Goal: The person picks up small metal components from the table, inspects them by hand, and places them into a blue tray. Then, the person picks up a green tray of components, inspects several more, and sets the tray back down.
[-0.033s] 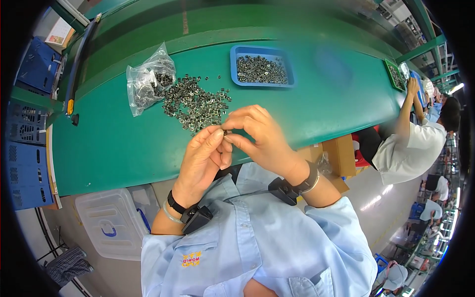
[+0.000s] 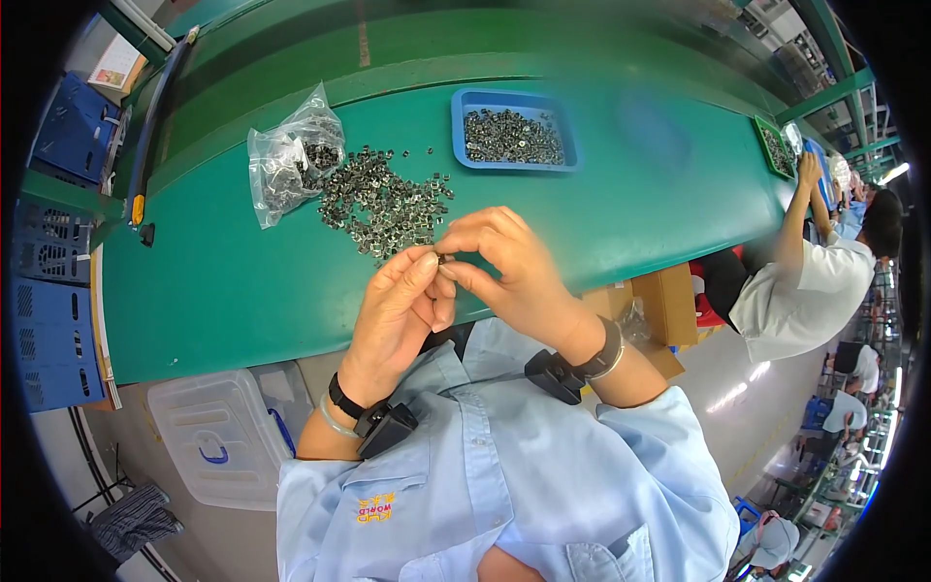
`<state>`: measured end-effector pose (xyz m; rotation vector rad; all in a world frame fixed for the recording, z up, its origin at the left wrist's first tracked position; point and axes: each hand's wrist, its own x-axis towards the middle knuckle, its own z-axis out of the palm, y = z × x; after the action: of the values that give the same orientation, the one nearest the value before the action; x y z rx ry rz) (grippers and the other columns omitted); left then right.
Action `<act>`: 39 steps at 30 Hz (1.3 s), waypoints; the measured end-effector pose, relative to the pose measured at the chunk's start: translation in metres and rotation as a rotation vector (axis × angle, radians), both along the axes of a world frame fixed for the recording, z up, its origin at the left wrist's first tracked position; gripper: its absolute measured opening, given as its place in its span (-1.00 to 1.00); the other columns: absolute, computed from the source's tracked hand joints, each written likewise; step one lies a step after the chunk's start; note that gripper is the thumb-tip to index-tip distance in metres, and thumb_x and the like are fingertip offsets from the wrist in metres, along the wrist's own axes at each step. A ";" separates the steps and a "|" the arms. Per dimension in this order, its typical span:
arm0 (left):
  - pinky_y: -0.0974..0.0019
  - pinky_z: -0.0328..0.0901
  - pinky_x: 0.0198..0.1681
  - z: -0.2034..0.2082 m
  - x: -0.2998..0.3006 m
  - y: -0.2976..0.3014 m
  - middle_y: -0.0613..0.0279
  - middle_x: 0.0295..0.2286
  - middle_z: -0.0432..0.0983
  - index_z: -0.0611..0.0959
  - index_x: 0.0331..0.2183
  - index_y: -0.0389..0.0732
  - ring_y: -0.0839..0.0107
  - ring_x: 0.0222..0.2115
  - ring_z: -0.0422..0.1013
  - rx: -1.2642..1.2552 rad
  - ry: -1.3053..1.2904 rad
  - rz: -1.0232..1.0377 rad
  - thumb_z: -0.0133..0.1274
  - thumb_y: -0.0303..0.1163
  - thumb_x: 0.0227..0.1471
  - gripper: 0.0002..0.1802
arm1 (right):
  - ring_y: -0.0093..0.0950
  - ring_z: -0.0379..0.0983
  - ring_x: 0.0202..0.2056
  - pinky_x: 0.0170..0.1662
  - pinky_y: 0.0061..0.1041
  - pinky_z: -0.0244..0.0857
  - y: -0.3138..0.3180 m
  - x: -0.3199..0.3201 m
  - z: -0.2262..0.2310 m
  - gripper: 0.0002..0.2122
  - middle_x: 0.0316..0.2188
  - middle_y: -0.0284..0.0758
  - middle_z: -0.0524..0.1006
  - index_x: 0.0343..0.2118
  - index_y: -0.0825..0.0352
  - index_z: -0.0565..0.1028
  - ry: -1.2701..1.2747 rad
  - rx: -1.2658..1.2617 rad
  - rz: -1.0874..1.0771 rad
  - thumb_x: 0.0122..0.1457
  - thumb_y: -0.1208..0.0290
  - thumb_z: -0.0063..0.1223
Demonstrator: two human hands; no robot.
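Both my hands meet above the near side of the green table. Between their fingertips is a small dark part [image 2: 441, 259], mostly covered, so its exact kind does not show. My left hand [image 2: 400, 296] pinches it with thumb and forefinger, the other fingers curled. My right hand [image 2: 504, 260] grips it from the other side with thumb and fingertips. Just beyond lies a loose heap of small black and silvery metal parts [image 2: 383, 206]. A clear plastic bag [image 2: 276, 170], lying open beside the heap on the left, holds more of them.
A blue tray [image 2: 572, 131] of similar parts stands at the back of the green table [image 2: 223, 301]. Below the table are a lidded clear plastic bin [image 2: 208, 436] and a cardboard box [image 2: 667, 306]. A co-worker [image 2: 805, 281] sits to the right by a green tray [image 2: 773, 147].
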<state>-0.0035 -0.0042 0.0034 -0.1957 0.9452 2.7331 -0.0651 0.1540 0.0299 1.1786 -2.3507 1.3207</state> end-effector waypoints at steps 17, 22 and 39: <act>0.50 0.20 -0.62 0.006 -0.004 -0.003 0.19 -0.46 0.49 0.49 -0.22 -0.28 0.53 -0.61 0.35 -0.164 0.021 -0.003 -0.04 -0.33 0.17 -0.78 | -0.34 0.40 -0.20 -0.12 -0.37 0.21 0.001 0.000 0.000 -0.80 -0.33 -0.37 0.48 -0.32 0.23 0.47 0.050 0.036 -0.037 -0.05 0.48 0.20; 0.50 0.21 -0.62 0.002 -0.002 -0.004 0.19 -0.47 0.50 0.50 -0.23 -0.27 0.52 -0.60 0.36 -0.111 0.026 -0.029 -0.05 -0.32 0.18 -0.79 | -0.35 0.41 -0.19 -0.13 -0.38 0.24 0.002 0.001 -0.004 -0.80 -0.33 -0.37 0.49 -0.32 0.24 0.46 -0.006 -0.032 -0.035 -0.04 0.50 0.20; 0.50 0.20 -0.62 0.011 0.000 -0.002 0.20 -0.45 0.47 0.48 -0.29 -0.24 0.53 -0.60 0.35 -0.236 0.017 -0.026 -0.04 -0.32 0.18 -0.82 | -0.35 0.42 -0.24 -0.18 -0.39 0.27 0.008 0.000 -0.007 -0.81 -0.35 -0.38 0.48 -0.34 0.23 0.47 0.049 -0.026 -0.004 -0.05 0.51 0.21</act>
<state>-0.0033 -0.0057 0.0147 -0.2006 1.2648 2.5986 -0.0648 0.1620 0.0227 1.1840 -2.2945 1.3020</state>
